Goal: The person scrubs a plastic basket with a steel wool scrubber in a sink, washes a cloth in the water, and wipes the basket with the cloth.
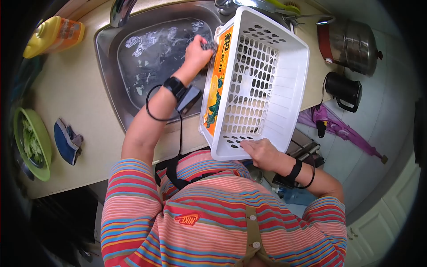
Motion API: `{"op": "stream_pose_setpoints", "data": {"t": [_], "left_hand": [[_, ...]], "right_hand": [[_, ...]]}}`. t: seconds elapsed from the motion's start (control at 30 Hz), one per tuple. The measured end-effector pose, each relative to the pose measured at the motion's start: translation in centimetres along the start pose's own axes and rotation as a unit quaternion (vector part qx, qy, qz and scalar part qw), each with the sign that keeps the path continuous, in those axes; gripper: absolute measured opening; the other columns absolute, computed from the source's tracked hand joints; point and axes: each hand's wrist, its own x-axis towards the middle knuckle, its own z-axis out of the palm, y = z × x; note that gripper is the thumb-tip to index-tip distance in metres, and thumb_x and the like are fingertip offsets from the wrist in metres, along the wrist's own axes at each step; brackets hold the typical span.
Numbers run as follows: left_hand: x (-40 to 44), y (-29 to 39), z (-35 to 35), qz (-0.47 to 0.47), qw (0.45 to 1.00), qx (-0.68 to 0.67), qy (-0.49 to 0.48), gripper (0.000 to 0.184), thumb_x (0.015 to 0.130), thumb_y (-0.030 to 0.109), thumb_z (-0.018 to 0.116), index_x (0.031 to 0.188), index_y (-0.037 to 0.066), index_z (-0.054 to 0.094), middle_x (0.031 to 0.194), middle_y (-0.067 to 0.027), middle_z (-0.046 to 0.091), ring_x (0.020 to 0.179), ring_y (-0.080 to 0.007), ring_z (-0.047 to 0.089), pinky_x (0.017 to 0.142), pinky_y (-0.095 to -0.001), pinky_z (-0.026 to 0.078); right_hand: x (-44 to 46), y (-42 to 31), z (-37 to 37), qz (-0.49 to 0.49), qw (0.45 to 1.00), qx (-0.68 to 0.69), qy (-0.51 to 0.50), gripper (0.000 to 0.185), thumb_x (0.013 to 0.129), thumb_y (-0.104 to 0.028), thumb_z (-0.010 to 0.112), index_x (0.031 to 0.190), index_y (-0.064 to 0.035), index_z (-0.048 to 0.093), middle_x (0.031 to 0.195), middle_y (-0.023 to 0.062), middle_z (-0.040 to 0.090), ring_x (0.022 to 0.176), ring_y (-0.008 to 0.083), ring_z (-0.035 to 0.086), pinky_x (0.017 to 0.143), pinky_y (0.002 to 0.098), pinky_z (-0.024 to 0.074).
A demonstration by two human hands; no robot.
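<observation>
A white plastic basket (291,89) with a perforated bottom is tilted on its side over the sink's right edge and the counter. An orange printed label (216,73) covers its left outer wall. My right hand (263,154) grips the near rim, fingers over the edge. At the label's far end, my left hand (197,54) is closed around a grey steel wool scrubber (208,46), pressed to the basket's outer side. Beneath that hand lies the metal sink (109,66), with water and white suds in it.
On the left stand a yellow bottle (60,36), a green bowl (42,133) of leafy vegetables and a blue cloth item (66,142). A steel pot (356,46) and a black kettle (343,91) are at the right. The faucet (121,11) overhangs the sink.
</observation>
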Motion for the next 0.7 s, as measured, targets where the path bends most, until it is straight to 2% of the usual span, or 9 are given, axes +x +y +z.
{"op": "stream_pose_setpoints", "data": {"t": [0.07, 0.13, 0.2, 0.27, 0.33, 0.37, 0.47, 0.53, 0.7], "left_hand": [[3.6, 0.3, 0.9, 0.014, 1.0, 0.01, 0.025, 0.037, 0.065, 0.016, 0.07, 0.096, 0.008, 0.05, 0.082, -0.014, 0.06, 0.08, -0.0273, 0.06, 0.07, -0.0344, 0.046], [4.1, 0.8, 0.9, 0.001, 1.0, 0.015, -0.008, 0.033, 0.068, 0.013, 0.067, 0.094, 0.007, 0.048, 0.082, -0.0131, 0.059, 0.078, -0.0234, 0.057, 0.069, -0.0335, 0.046], [2.9, 0.3, 1.2, -0.005, 0.997, -0.051, -0.065, 0.028, 0.067, 0.013, 0.061, 0.092, 0.008, 0.047, 0.085, -0.02, 0.062, 0.084, -0.0387, 0.059, 0.075, -0.0406, 0.045], [-0.3, -0.1, -0.1, -0.013, 0.988, -0.087, -0.13, 0.024, 0.069, 0.008, 0.059, 0.088, 0.008, 0.043, 0.076, -0.0145, 0.056, 0.072, -0.0268, 0.054, 0.068, -0.0361, 0.043], [-4.0, -1.8, -1.1, -0.038, 0.973, -0.097, -0.206, 0.026, 0.068, 0.009, 0.062, 0.086, 0.008, 0.042, 0.074, -0.0111, 0.052, 0.073, -0.0181, 0.049, 0.067, -0.0324, 0.042], [-5.7, -2.5, -1.5, -0.055, 0.969, -0.073, -0.228, 0.024, 0.069, 0.001, 0.06, 0.084, 0.01, 0.044, 0.076, -0.0024, 0.05, 0.079, -0.0124, 0.046, 0.072, -0.029, 0.04], [-7.0, -2.6, -1.9, -0.044, 0.982, -0.009, -0.183, 0.027, 0.067, 0.001, 0.063, 0.084, 0.009, 0.043, 0.075, -0.0051, 0.051, 0.076, -0.0143, 0.047, 0.071, -0.0287, 0.04], [-4.2, -1.8, -1.1, -0.029, 0.991, -0.005, -0.131, 0.035, 0.063, 0.011, 0.07, 0.087, 0.008, 0.044, 0.08, -0.0171, 0.059, 0.082, -0.0366, 0.058, 0.071, -0.0391, 0.044], [4.6, 1.8, 1.3, 0.026, 0.999, 0.043, -0.018, 0.032, 0.066, 0.014, 0.064, 0.094, 0.005, 0.052, 0.089, -0.0208, 0.062, 0.091, -0.0381, 0.059, 0.079, -0.0407, 0.046]], "right_hand": [[0.0, -0.1, 0.1, -0.002, 1.0, -0.004, 0.005, 0.05, 0.051, -0.002, 0.065, 0.097, 0.0088, 0.05, 0.087, 0.0168, 0.06, 0.075, 0.0292, 0.063, 0.057, 0.0356, 0.0514], [0.3, -0.3, 0.0, 0.004, 1.0, -0.003, 0.009, 0.05, 0.051, -0.003, 0.065, 0.097, 0.0089, 0.05, 0.087, 0.017, 0.06, 0.073, 0.0293, 0.063, 0.056, 0.0356, 0.0513], [0.6, -0.4, 0.0, 0.007, 1.0, -0.001, 0.017, 0.049, 0.052, -0.004, 0.065, 0.097, 0.009, 0.05, 0.087, 0.0172, 0.06, 0.072, 0.0293, 0.062, 0.056, 0.0357, 0.0511], [0.6, -0.3, 0.1, 0.01, 1.0, 0.005, 0.018, 0.047, 0.054, -0.005, 0.063, 0.097, 0.0095, 0.051, 0.086, 0.0179, 0.06, 0.07, 0.0293, 0.062, 0.057, 0.0355, 0.0511], [0.5, -0.4, 0.1, 0.012, 1.0, 0.007, 0.009, 0.047, 0.055, -0.006, 0.063, 0.098, 0.0097, 0.051, 0.086, 0.0181, 0.06, 0.07, 0.0291, 0.062, 0.057, 0.0354, 0.0512], [0.5, -0.2, 0.1, 0.015, 1.0, 0.004, 0.002, 0.046, 0.056, -0.007, 0.062, 0.098, 0.0099, 0.051, 0.086, 0.0183, 0.06, 0.07, 0.0289, 0.062, 0.057, 0.0352, 0.0512], [0.5, -0.1, 0.3, 0.006, 1.0, 0.005, 0.015, 0.045, 0.058, -0.008, 0.062, 0.098, 0.0102, 0.051, 0.085, 0.0183, 0.06, 0.069, 0.0287, 0.062, 0.058, 0.0352, 0.0513], [0.5, 0.0, 0.4, 0.002, 1.0, 0.007, 0.024, 0.044, 0.059, -0.008, 0.062, 0.098, 0.0101, 0.051, 0.085, 0.0181, 0.06, 0.068, 0.0288, 0.062, 0.057, 0.0354, 0.0512], [0.7, -0.2, 0.1, 0.002, 1.0, 0.019, 0.013, 0.043, 0.06, -0.008, 0.063, 0.097, 0.0097, 0.051, 0.084, 0.0176, 0.06, 0.069, 0.0293, 0.062, 0.057, 0.0356, 0.0509]]}}
